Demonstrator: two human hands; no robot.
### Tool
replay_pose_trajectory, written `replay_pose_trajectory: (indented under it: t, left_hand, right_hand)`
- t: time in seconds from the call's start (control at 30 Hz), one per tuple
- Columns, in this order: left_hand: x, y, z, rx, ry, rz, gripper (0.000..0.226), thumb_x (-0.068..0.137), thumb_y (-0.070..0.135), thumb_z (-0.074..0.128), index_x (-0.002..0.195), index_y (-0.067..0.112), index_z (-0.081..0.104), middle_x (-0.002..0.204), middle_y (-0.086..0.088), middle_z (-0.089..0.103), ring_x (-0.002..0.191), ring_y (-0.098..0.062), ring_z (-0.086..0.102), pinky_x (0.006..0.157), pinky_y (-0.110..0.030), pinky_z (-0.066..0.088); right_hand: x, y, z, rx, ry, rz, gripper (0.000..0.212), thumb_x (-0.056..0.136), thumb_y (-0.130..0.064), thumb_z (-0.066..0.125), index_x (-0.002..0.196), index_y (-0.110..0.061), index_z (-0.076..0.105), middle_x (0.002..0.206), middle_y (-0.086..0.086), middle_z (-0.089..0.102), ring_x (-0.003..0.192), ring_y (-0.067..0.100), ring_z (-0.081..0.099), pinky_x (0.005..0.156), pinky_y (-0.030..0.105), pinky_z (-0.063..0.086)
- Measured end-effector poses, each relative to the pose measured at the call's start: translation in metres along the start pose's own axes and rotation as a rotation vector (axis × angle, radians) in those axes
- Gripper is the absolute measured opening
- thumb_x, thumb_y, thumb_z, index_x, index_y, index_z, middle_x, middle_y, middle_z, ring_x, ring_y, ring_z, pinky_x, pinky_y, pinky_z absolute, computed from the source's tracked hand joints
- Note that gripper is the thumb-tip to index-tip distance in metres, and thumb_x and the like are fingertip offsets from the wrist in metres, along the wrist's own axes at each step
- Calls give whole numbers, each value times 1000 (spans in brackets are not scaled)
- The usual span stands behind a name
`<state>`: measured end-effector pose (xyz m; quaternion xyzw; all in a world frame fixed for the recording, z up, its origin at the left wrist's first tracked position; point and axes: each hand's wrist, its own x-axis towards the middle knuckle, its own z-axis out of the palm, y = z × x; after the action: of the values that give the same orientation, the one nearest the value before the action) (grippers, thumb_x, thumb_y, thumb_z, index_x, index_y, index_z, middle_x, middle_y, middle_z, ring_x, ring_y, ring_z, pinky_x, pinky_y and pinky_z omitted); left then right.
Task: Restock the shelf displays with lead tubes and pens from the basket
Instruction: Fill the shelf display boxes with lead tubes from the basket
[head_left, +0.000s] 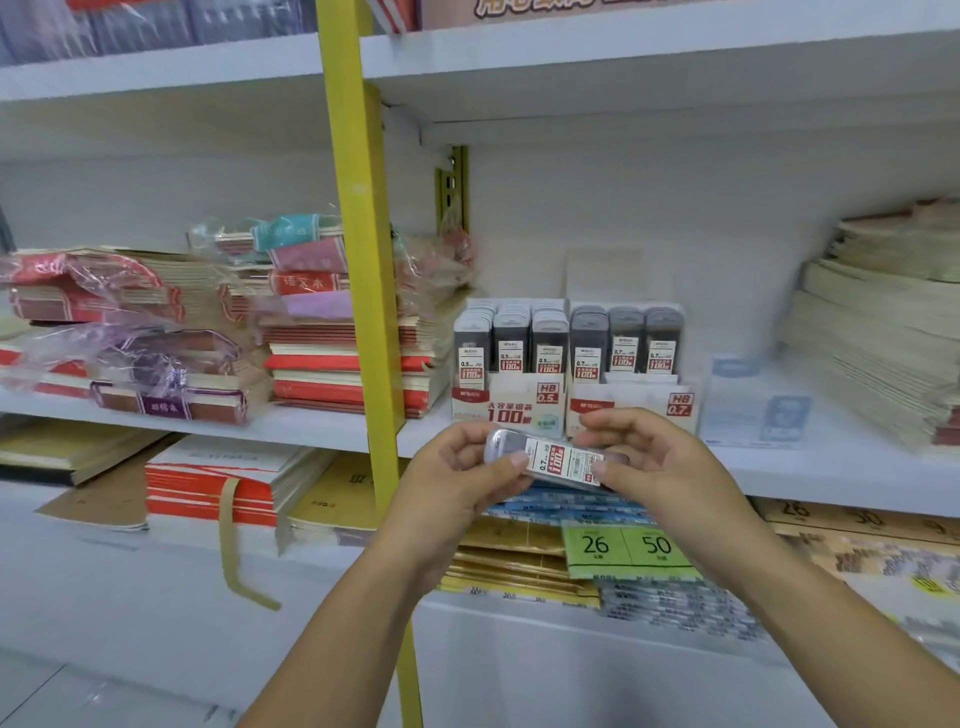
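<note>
White shop shelving fills my view, with the middle shelf (831, 467) carrying the stock. Dead centre, just in front of that shelf's edge, the lead tube (556, 460) lies level with its label turned up to the camera. It reads 0.7, and I judge it is held flat like this so the size can be checked before slotting.

Both hands are clamped on it. My left hand (457, 467) pinches the clear cap end at nine o'clock, and my right hand (660, 457) pinches the other end at three o'clock.

At one o'clock from the tube stands the HB 0.7 display box (631, 405), with three columns of tubes upright and labels forward. That looks like its home. At eleven o'clock, touching that box, the HB 0.5 display box (506, 408) holds three columns as well. I cannot tell how much room either has left.

Further out, wrapped notebooks (332, 353) are stacked at nine o'clock beyond the yellow upright (363, 260), and pale booklets (872, 332) are piled at three o'clock. No basket is in view.
</note>
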<state>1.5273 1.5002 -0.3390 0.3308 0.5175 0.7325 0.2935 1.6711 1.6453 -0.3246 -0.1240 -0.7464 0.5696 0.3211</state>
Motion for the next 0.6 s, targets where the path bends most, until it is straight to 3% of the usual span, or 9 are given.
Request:
replay_pose_trajectory:
  t: [0.13,0.27,0.37,0.43,0.5,0.6]
  left_hand:
    - [0,0,8,50,14,16,28,87,11,74,113,8,65,103,-10,78,99,-24,75,74,-23,60]
    - [2,3,22,185,10,73,24,88,9,74,109,20,73,96,-2,79,89,-17,76,69,-21,59]
    - [8,4,31,285,34,192,24,90,16,73,111,29,72,98,6,77,92,-8,72,73,-17,57]
    - [15,2,32,504,134,353,26,93,27,69,118,37,67,111,16,70,103,3,62,85,-8,49]
    - [22,0,32,820,214,522,37,96,32,63,132,37,58,133,22,55,123,8,44,101,-1,29]
    - [33,-10,28,1144,207,629,54,100,36,57,150,29,40,158,13,33,148,-3,15,117,-15,4]
  right_hand:
    - [-6,-5,-4,-59,-53,8,41,84,3,68,105,-32,67,97,-12,72,88,7,70,63,20,56]
    - [-7,-14,-1,-245,-212,9,63,87,-5,67,127,-50,49,96,-16,64,72,11,68,58,25,55]
    - [-3,-29,-3,-311,-254,-49,77,89,-4,63,133,-62,35,101,-12,62,84,10,68,64,27,58]
    - [6,-47,-10,-264,-104,-154,73,88,-1,62,126,-60,43,106,-10,65,90,10,70,66,29,60]
    - [21,-66,-22,-242,106,-312,59,87,-3,65,118,-50,48,102,-4,70,85,11,71,67,30,60]
    - [46,-84,-37,-342,250,-471,39,89,-14,66,108,-41,45,88,-3,73,79,8,70,71,28,56]
